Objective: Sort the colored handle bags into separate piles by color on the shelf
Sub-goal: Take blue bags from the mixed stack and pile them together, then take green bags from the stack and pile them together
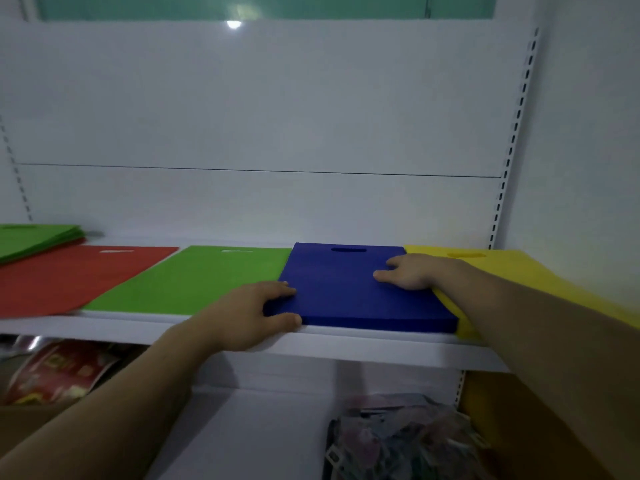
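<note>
White back panel (263,116) with a slotted upright (512,143) on the right. The shelf (242,341) runs across mid-frame, bags laid flat on it in a row.

Left to right:
- red pile (69,278), with a second green stack (31,237) lying over its far-left part
- green pile (194,282), just beside the red pile
- blue pile (346,299), thick, with its left edge over the edge of the green pile
- yellow pile (519,271), at the right end, touching the blue pile's right side

Handle cutouts on all four piles point to the far edge, toward the back panel.

The left hand (242,313) is at the near-left corner of the blue pile. Its fingers (284,289) lie on top and the thumb is against the near edge, so the hand grasps that corner. The forearm comes up from the lower left.

The right hand (412,271) lies flat on top of the blue pile near its right edge. Its fingers are straight and point left, pressing down and holding nothing. The right forearm crosses over the near part of the yellow pile.

Below the shelf, a red printed packet (52,372) sits on the left and a clear bag of mixed items (398,434) sits right of centre. Both are blurred and their contents are unreadable.
</note>
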Action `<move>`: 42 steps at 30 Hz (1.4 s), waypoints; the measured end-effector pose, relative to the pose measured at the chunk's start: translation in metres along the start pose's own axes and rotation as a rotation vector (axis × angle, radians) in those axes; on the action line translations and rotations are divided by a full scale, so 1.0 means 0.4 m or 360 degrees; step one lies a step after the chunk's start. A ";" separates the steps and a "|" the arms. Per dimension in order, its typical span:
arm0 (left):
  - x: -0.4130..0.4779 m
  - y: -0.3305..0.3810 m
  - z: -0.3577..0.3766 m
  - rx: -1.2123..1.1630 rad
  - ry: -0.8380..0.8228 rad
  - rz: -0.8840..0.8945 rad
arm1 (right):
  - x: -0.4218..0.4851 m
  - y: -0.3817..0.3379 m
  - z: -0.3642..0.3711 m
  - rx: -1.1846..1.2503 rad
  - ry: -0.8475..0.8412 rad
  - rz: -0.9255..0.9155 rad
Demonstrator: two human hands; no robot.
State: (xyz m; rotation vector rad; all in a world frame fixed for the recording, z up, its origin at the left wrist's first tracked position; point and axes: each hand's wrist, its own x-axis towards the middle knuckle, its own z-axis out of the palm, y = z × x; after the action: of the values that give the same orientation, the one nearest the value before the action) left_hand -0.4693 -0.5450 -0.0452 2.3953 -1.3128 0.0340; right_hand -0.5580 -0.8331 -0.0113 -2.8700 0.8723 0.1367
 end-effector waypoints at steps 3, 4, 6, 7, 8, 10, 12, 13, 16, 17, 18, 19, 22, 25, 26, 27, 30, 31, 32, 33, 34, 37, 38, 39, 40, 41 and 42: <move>0.008 0.011 -0.019 -0.0007 0.0030 -0.0087 | 0.003 -0.012 -0.011 0.0028 0.0110 -0.0100; 0.011 0.015 -0.026 -0.0008 0.0039 -0.0120 | 0.004 -0.021 -0.015 0.0028 0.0141 -0.0139; 0.013 0.020 -0.037 -0.0013 0.0043 -0.0193 | 0.002 -0.047 -0.022 0.0028 0.0192 -0.0222; 0.010 0.020 -0.042 -0.0013 0.0048 -0.0225 | -0.001 -0.064 -0.024 0.0029 0.0211 -0.0268; 0.005 0.020 -0.048 -0.0010 0.0056 -0.0250 | -0.006 -0.083 -0.024 0.0037 0.0223 -0.0312; -0.010 0.011 -0.059 -0.0005 0.0102 -0.0296 | -0.021 -0.122 -0.021 0.0063 0.0218 -0.0377; -0.032 -0.007 -0.074 0.0011 0.0182 -0.0328 | -0.033 -0.165 -0.018 0.0067 0.0205 -0.0435; -0.046 -0.019 -0.083 0.0015 0.0216 -0.0337 | -0.036 -0.188 -0.020 0.0064 0.0213 -0.0460; -0.096 -0.067 -0.125 0.0035 0.0254 -0.0388 | -0.045 -0.277 -0.033 0.0038 0.0273 -0.0527; -0.115 -0.089 -0.142 0.0056 0.0264 -0.0405 | -0.049 -0.311 -0.034 0.0028 0.0287 -0.0551; -0.141 -0.119 -0.168 0.0082 0.0272 -0.0421 | -0.052 -0.359 -0.033 0.0026 0.0297 -0.0577; -0.156 -0.135 -0.182 0.0093 0.0273 -0.0429 | -0.054 -0.387 -0.032 0.0029 0.0301 -0.0589; -0.236 -0.214 -0.252 0.0136 0.0302 -0.0486 | -0.068 -0.528 -0.023 0.0035 0.0301 -0.0675; -0.328 -0.306 -0.321 0.0159 0.0342 -0.0579 | -0.091 -0.688 -0.010 0.0037 0.0297 -0.0781; -0.360 -0.339 -0.342 0.0171 0.0353 -0.0610 | -0.099 -0.740 -0.003 0.0029 0.0300 -0.0809; -0.393 -0.373 -0.360 0.0192 0.0367 -0.0637 | -0.105 -0.792 0.005 0.0024 0.0308 -0.0838; -0.488 -0.473 -0.407 0.0216 0.0402 -0.0722 | -0.130 -0.941 0.021 0.0035 0.0360 -0.0904; -0.517 -0.504 -0.422 0.0217 0.0414 -0.0746 | -0.137 -0.989 0.028 0.0051 0.0362 -0.0922; -0.544 -0.530 -0.435 0.0216 0.0422 -0.0766 | -0.143 -1.033 0.034 0.0065 0.0360 -0.0937; -0.568 -0.557 -0.449 0.0212 0.0428 -0.0781 | -0.148 -1.076 0.039 0.0074 0.0365 -0.0954; -0.591 -0.581 -0.461 0.0205 0.0431 -0.0797 | -0.152 -1.117 0.043 0.0079 0.0371 -0.0975; -0.646 -0.651 -0.491 0.0199 0.0436 -0.0851 | -0.167 -1.225 0.051 0.0084 0.0379 -0.1062; -0.659 -0.674 -0.499 0.0198 0.0445 -0.0866 | -0.168 -1.259 0.053 0.0073 0.0384 -0.1090; -0.669 -0.696 -0.507 0.0195 0.0458 -0.0877 | -0.165 -1.291 0.055 0.0054 0.0389 -0.1115; -0.675 -0.718 -0.514 0.0197 0.0474 -0.0883 | -0.158 -1.324 0.059 0.0030 0.0392 -0.1133; -0.680 -0.740 -0.521 0.0203 0.0488 -0.0888 | -0.149 -1.355 0.063 0.0005 0.0389 -0.1143; -0.682 -0.762 -0.527 0.0211 0.0502 -0.0892 | -0.137 -1.386 0.066 -0.0023 0.0387 -0.1154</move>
State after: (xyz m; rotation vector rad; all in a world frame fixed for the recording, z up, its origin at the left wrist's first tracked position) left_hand -0.3376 -0.1053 -0.0128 2.6469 -0.4909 0.3306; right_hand -0.2948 -0.3428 0.0284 -3.0440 -0.1854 -0.2867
